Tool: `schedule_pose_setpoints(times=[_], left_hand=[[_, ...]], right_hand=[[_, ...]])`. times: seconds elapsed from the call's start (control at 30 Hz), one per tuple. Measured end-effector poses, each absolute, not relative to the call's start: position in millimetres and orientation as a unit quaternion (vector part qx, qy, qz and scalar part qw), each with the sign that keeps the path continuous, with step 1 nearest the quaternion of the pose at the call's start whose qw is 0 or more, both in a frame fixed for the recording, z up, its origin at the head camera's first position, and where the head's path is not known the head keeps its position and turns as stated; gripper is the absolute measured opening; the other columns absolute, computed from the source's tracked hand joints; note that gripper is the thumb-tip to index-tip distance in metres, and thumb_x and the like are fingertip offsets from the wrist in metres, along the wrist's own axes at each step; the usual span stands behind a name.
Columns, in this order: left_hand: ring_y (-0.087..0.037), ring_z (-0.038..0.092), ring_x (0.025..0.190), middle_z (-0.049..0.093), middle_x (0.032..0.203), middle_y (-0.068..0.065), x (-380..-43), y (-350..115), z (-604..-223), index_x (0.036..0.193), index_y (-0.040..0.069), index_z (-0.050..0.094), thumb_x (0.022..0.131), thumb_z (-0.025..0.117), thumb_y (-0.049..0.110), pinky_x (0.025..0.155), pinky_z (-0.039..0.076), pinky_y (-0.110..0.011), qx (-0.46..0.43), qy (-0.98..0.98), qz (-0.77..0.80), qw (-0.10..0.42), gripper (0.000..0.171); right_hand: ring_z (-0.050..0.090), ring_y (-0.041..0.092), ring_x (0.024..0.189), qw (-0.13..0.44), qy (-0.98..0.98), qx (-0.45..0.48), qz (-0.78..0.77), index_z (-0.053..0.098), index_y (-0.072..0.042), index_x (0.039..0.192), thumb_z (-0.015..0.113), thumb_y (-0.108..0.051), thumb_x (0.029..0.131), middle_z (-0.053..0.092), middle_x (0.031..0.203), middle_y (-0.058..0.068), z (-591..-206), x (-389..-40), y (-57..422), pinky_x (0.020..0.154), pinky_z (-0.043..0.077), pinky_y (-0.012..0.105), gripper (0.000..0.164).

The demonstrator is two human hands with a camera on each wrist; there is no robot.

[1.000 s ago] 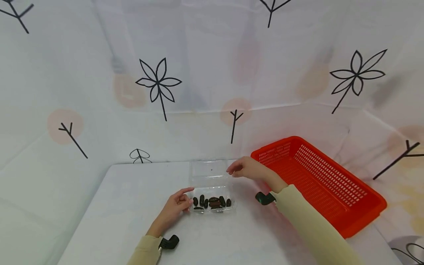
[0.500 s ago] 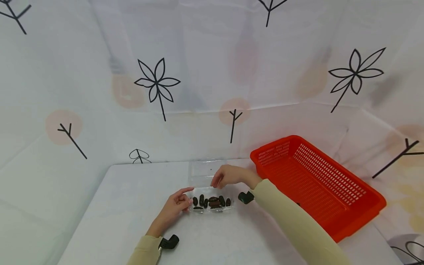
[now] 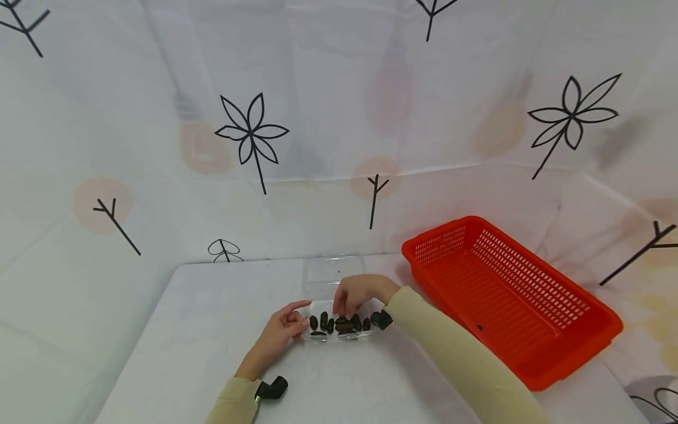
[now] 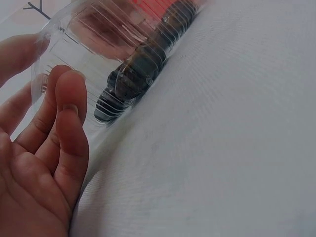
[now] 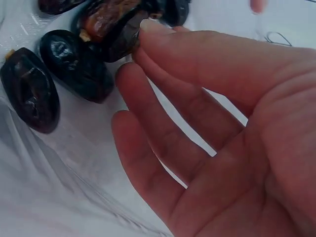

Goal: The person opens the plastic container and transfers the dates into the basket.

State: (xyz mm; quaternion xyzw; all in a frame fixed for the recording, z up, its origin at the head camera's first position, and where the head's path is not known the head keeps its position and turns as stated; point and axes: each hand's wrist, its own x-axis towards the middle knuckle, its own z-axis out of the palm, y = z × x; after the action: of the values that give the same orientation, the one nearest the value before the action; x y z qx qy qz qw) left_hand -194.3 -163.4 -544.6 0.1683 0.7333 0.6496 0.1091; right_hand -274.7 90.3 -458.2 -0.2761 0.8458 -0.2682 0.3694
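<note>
A clear plastic box (image 3: pixel 324 305) sits on a white table (image 3: pixel 222 335) in front of a seated or standing person, of whom only the forearms and hands show. Its clear lid (image 3: pixel 324 271) lies folded back on the far side of the box. Inside, dark, glossy dates (image 3: pixel 324 320) lie grouped toward the near side, some side by side, others crosswise.

At the left end of the box, the left hand (image 3: pixel 279 327) touches the plastic: the index finger reaches to the far corner, and the other fingers are loosely bent. How hard it presses, I cannot tell.

Over the middle of the box, the right hand (image 3: pixel 357 292) reaches down, its thumb and index finger pinching one dark date (image 5: pixel 123 38); the remaining fingers curve loosely below. The pinched date is right among the others, touching a reddish-brown one (image 5: pixel 104 22).

To the right of the box stands a red perforated basket (image 3: pixel 508 312), with a small dark object (image 3: pixel 479 327) in it. Behind the box hangs a pale cloth (image 3: pixel 318 212) printed with black plant drawings.
</note>
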Motion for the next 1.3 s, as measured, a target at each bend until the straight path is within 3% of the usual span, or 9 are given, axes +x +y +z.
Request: schedule_pose_setpoints(times=[0.57, 0.83, 1.07, 1.3], left_hand=[[-0.01, 0.057, 0.066, 0.059, 0.081, -0.001, -195.9, -160.5, -544.8, 0.142, -0.003, 0.049, 0.095, 0.068, 0.01, 0.064, 0.051, -0.025, 0.172, 0.73, 0.653, 0.109, 0.052], [-0.01, 0.057, 0.067, 0.058, 0.081, -0.002, -197.0, -160.7, -545.9, 0.142, -0.003, 0.048, 0.096, 0.067, 0.009, 0.064, 0.05, -0.026, 0.179, 0.732, 0.649, 0.107, 0.051], [-0.009, 0.057, 0.067, 0.059, 0.081, -0.001, -195.4, -161.6, -546.3, 0.143, -0.003, 0.048, 0.096, 0.066, 0.009, 0.064, 0.05, -0.025, 0.178, 0.734, 0.647, 0.104, 0.051], [-0.011, 0.057, 0.068, 0.059, 0.081, -0.003, -192.5, -161.9, -539.0, 0.143, -0.004, 0.047, 0.097, 0.064, 0.005, 0.065, 0.049, -0.026, 0.164, 0.737, 0.645, 0.117, 0.05]], right_hand=[[0.054, 0.015, 0.074, 0.362, 0.863, -0.267, -0.228, 0.076, -0.016, 0.087, 0.076, 0.004, 0.082, 0.063, 0.079, 0.0, -462.3, -271.1, 88.1, 0.072, 0.049, 0.032, 0.02], [0.054, 0.013, 0.07, 0.361, 0.857, -0.273, -0.248, 0.076, -0.014, 0.094, 0.075, 0.005, 0.082, 0.061, 0.076, 0.0, -461.4, -271.1, 89.9, 0.066, 0.049, 0.028, 0.022], [0.055, 0.012, 0.075, 0.351, 0.856, -0.285, -0.252, 0.078, -0.014, 0.095, 0.075, 0.004, 0.083, 0.066, 0.081, -0.002, -456.4, -270.8, 91.7, 0.071, 0.049, 0.028, 0.022], [0.059, 0.014, 0.081, 0.328, 0.845, -0.31, -0.286, 0.076, -0.007, 0.103, 0.072, 0.008, 0.083, 0.067, 0.087, -0.003, -449.0, -272.5, 96.1, 0.075, 0.053, 0.029, 0.025]])
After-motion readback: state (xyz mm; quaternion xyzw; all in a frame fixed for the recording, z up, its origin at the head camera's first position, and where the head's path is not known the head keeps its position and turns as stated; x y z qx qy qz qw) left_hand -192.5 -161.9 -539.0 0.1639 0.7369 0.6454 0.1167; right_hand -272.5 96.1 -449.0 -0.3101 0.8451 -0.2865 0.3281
